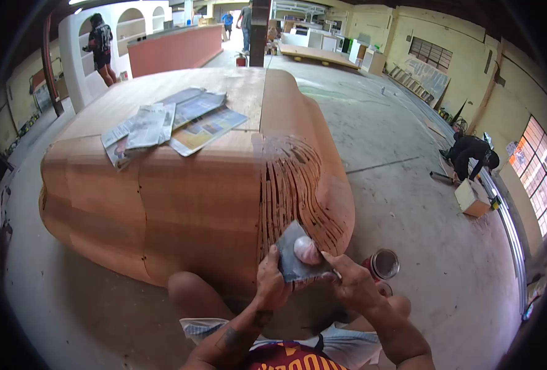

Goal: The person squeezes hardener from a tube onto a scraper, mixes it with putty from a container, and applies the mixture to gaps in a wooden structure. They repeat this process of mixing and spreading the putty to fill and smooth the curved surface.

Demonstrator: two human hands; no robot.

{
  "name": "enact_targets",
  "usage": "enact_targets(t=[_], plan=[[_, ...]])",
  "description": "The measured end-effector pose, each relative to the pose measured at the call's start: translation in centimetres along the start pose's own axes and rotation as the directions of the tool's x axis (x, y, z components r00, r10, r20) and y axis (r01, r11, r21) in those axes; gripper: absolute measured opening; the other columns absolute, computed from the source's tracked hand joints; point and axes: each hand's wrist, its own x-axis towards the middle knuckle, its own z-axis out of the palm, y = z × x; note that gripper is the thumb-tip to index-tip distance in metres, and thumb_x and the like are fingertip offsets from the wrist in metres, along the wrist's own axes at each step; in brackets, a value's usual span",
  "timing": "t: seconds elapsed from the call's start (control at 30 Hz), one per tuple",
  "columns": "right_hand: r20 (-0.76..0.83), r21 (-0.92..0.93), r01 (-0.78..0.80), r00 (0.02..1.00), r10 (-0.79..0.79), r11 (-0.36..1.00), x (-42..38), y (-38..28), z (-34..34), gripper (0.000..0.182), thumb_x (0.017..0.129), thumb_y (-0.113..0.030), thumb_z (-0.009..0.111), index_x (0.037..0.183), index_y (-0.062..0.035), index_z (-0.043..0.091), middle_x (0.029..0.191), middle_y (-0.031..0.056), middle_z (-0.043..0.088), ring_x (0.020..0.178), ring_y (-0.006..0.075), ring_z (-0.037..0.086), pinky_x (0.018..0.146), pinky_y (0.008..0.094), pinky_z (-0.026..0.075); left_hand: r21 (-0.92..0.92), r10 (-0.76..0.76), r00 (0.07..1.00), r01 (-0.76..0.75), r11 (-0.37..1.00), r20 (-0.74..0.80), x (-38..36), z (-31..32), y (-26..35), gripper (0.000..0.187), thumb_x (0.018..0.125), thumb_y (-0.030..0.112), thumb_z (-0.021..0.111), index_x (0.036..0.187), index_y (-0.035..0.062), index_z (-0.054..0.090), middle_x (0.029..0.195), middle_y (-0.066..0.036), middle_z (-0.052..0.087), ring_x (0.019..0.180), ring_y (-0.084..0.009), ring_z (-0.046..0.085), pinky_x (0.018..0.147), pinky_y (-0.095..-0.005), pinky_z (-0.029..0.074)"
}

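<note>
My left hand (272, 277) is closed on the edge of a flat grey mixing board (290, 264). A smooth mound of pale pink putty (306, 250) sits on the board. My right hand (355, 282) is closed at the board's right edge around a putty knife (331, 267), mostly hidden by the fingers. Just beyond the board stands a large curved wooden form (199, 203). Its near right corner has long slits between bent strips (292, 185), some smeared with filler.
Newspaper sheets (190, 117) lie on top of the form. An open can (385, 264) stands on the floor by my right knee. At right, a person in black (471, 154) bends near a box (472, 197). Other people stand at the back, near a pink counter (174, 49).
</note>
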Motion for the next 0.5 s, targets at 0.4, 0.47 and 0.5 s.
enact_targets(t=[0.4, 0.47, 0.5], plan=[[-0.171, -0.342, 0.083, 0.974, -0.149, 0.936, 3.2, -4.1, -7.8, 0.043, 0.083, -0.007, 0.073, 0.126, -0.0132, 0.069, 0.113, 0.0097, 0.071, 0.097, 0.0314, 0.068, 0.081, 0.0421, 0.057, 0.38, 0.361, 0.93, -0.358, 0.853, 0.068, 2.5, 0.4, 1.4, 0.048, 0.115, 0.038, 0.04, 0.116, -0.0037, 0.063, 0.106, -0.007, 0.068, 0.091, -0.01, 0.065, 0.081, -0.0268, 0.056], [-0.082, -0.378, 0.175, 0.972, -0.221, 0.909, 3.7, -4.3, -5.4, 0.045, 0.082, -0.004, 0.069, 0.127, -0.013, 0.069, 0.113, 0.0092, 0.07, 0.098, 0.029, 0.068, 0.08, 0.0424, 0.058, 0.406, 0.383, 0.923, -0.361, 0.84, 0.029, 2.6, 0.1, 0.5, 0.046, 0.114, 0.037, 0.041, 0.112, -0.0027, 0.064, 0.1, -0.005, 0.068, 0.085, -0.0075, 0.063, 0.075, -0.0253, 0.055], [-0.035, -0.394, 0.224, 0.965, -0.259, 0.891, 4.0, -4.4, -4.6, 0.047, 0.082, -0.002, 0.068, 0.127, -0.0129, 0.068, 0.114, 0.0089, 0.07, 0.098, 0.0278, 0.068, 0.08, 0.0425, 0.058, 0.413, 0.363, 0.931, -0.344, 0.843, 0.035, 2.4, 0.3, 0.3, 0.045, 0.114, 0.037, 0.042, 0.11, -0.0021, 0.064, 0.097, -0.004, 0.068, 0.081, -0.007, 0.062, 0.072, -0.025, 0.055]])
